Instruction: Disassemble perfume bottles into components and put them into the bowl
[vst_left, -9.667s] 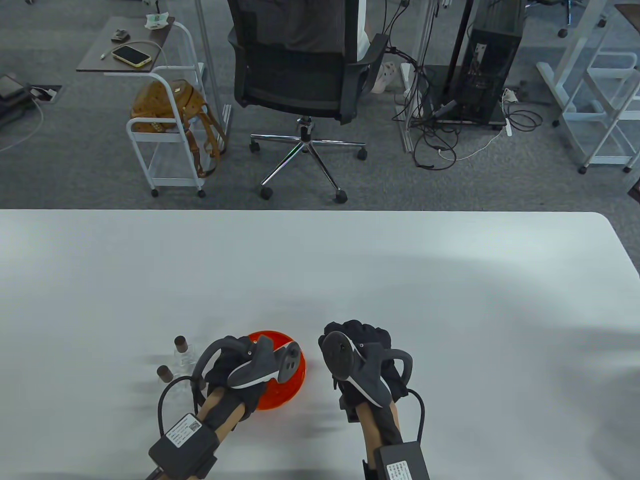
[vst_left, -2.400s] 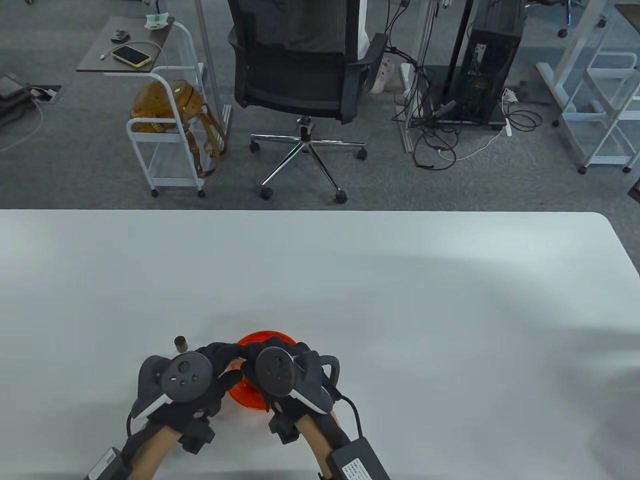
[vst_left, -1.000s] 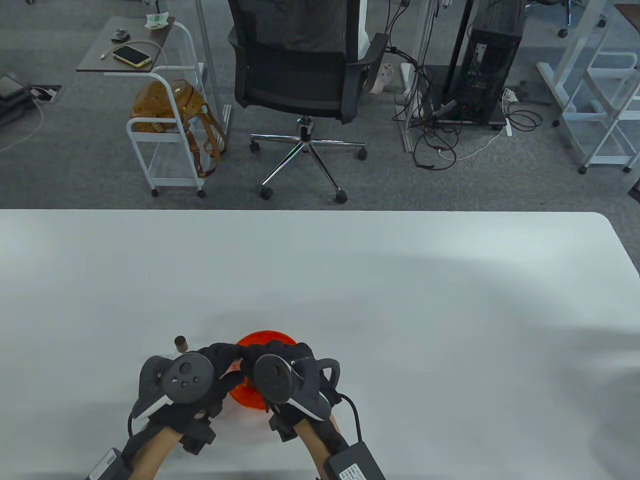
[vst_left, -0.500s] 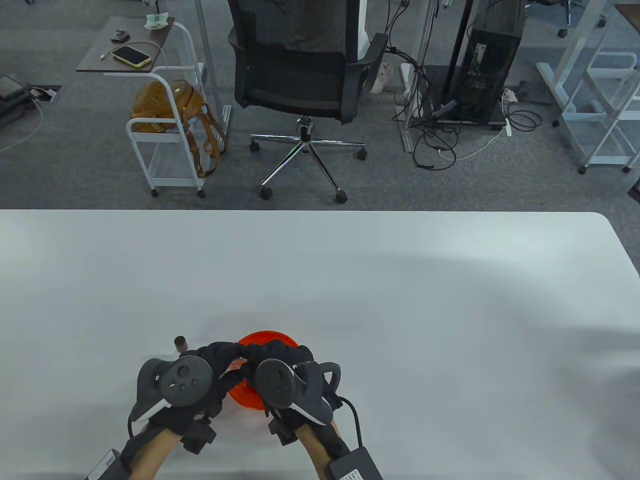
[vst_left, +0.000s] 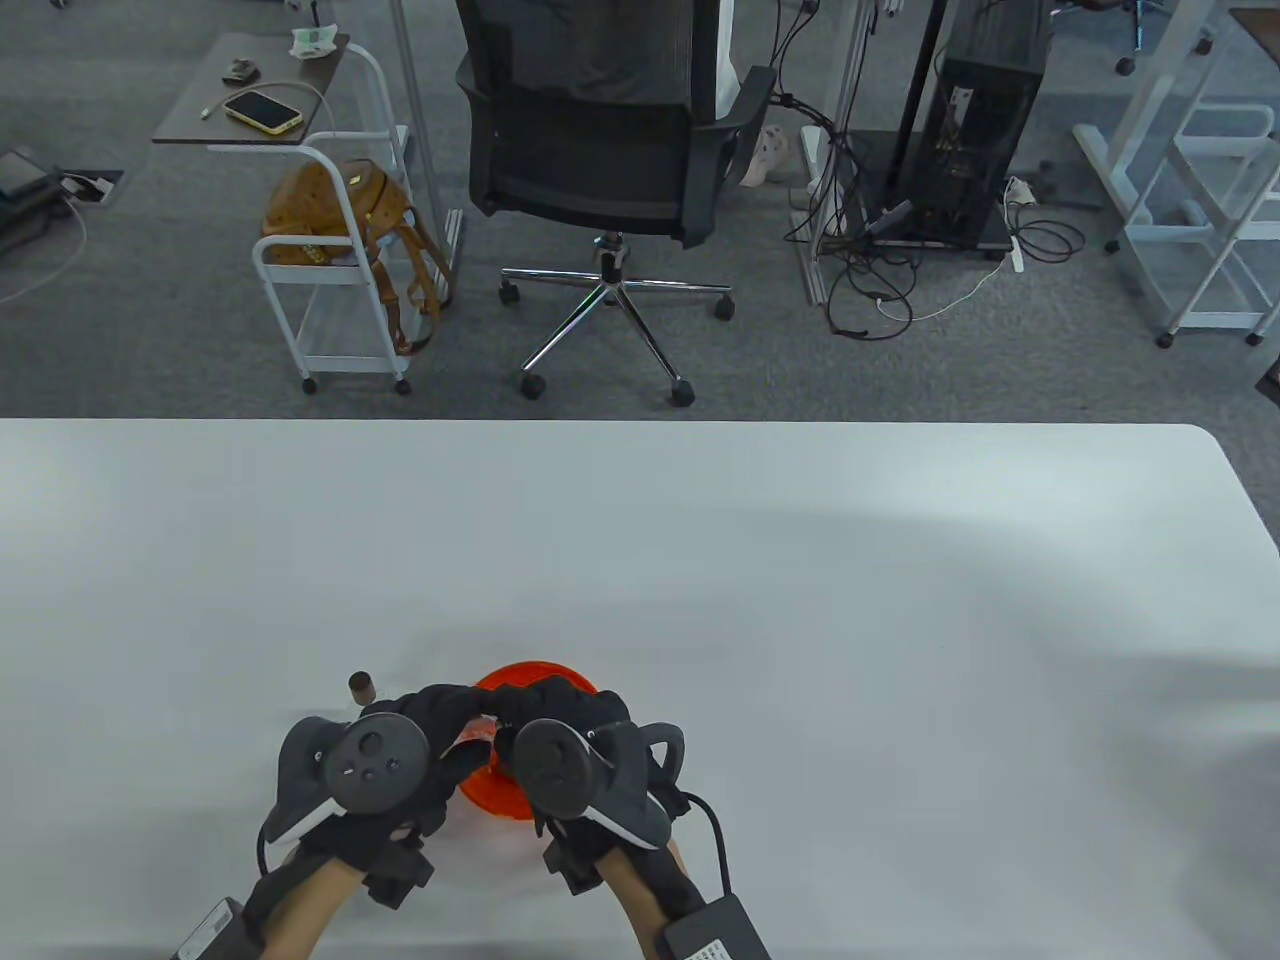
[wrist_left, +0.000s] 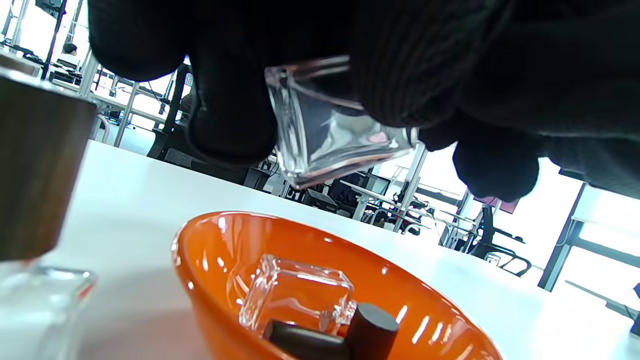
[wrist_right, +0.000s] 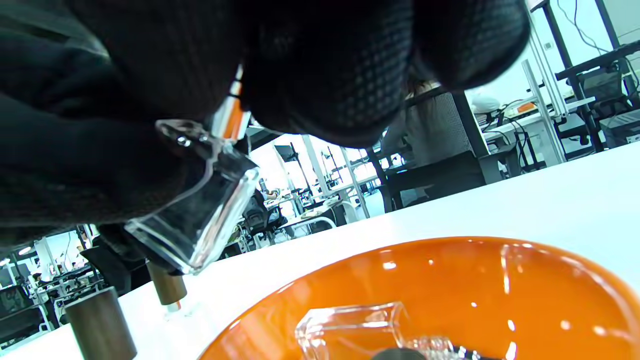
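Both gloved hands meet above the orange bowl (vst_left: 530, 670) near the table's front edge. My left hand (vst_left: 468, 708) grips a clear square glass perfume bottle (wrist_left: 330, 125), tilted in the air over the bowl. My right hand (vst_left: 522, 706) curls its fingers (wrist_right: 340, 75) round the top end of the same bottle (wrist_right: 200, 220); the part under them is hidden. In the bowl (wrist_left: 200, 260) lie another clear glass bottle body (wrist_left: 295, 295) and dark brown caps (wrist_left: 372, 325). Left of the bowl stands a capped bottle (vst_left: 360, 686).
Two brown-capped bottles (wrist_right: 100, 325) (wrist_right: 167, 287) stand on the white table (vst_left: 800, 600) left of the bowl. Beyond the far table edge are an office chair (vst_left: 610, 140), a white trolley (vst_left: 330, 280) with a bag, and cables.
Over the last second the hands stay together above the bowl, the right one twisting slightly. Since 9.7 s ago the nearer of the two bottles left of the bowl has left the table.
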